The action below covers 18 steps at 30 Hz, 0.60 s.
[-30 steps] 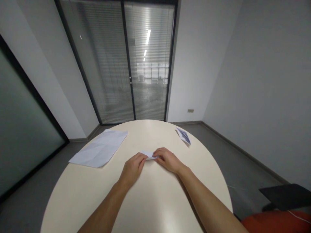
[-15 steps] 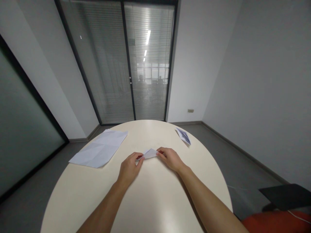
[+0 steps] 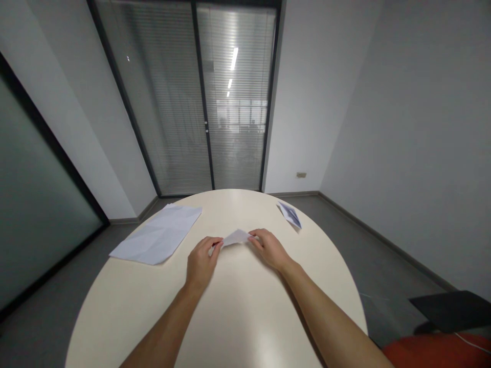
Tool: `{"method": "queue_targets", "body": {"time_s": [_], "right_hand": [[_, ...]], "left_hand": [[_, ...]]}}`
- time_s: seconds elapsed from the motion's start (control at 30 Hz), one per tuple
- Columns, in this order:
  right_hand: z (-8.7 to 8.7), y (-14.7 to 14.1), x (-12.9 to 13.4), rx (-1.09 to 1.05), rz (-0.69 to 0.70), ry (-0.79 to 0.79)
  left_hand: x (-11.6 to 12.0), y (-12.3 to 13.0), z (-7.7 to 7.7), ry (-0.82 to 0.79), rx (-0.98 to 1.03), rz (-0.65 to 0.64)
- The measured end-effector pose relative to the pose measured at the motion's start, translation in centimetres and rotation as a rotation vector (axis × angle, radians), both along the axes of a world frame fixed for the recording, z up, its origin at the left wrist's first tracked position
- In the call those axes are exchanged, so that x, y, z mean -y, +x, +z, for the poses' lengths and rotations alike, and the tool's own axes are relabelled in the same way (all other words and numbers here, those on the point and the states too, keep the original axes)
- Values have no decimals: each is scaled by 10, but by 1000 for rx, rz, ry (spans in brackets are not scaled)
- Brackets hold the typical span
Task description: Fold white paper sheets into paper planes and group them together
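A small folded white paper [image 3: 237,237] with a peaked top edge is held between my two hands, over the middle of the round cream table [image 3: 245,306]. My left hand [image 3: 201,260] pinches its left corner between thumb and fingers. At the right corner, my right hand [image 3: 268,249] grips it the same way. The lower fingers of both hands are partly hidden.
Large creased white sheets [image 3: 159,235] lie at the table's left edge. A small folded paper with a dark pattern [image 3: 290,214] rests near the back right edge. Beyond the table's right side are a black flat object [image 3: 452,311] and something red [image 3: 437,351].
Both hands have risen slightly with the folded paper. My left hand has shifted a little left, and more of the paper's left part shows.
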State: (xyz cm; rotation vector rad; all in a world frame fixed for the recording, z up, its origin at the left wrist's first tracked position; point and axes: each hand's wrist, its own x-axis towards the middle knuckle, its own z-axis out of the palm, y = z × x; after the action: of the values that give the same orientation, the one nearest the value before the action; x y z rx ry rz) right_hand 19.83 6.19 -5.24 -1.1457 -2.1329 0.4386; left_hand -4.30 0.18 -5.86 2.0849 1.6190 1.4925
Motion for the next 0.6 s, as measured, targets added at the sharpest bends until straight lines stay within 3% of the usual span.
{"method": "queue_targets", "body": {"time_s": [0.43, 0.6], "right_hand": [[3, -2, -2, -117, 3, 82], [4, -2, 0, -163, 16, 58]], "left_hand": [[1, 1, 2, 37, 63, 7], [-2, 0, -2, -19, 98, 16]]}}
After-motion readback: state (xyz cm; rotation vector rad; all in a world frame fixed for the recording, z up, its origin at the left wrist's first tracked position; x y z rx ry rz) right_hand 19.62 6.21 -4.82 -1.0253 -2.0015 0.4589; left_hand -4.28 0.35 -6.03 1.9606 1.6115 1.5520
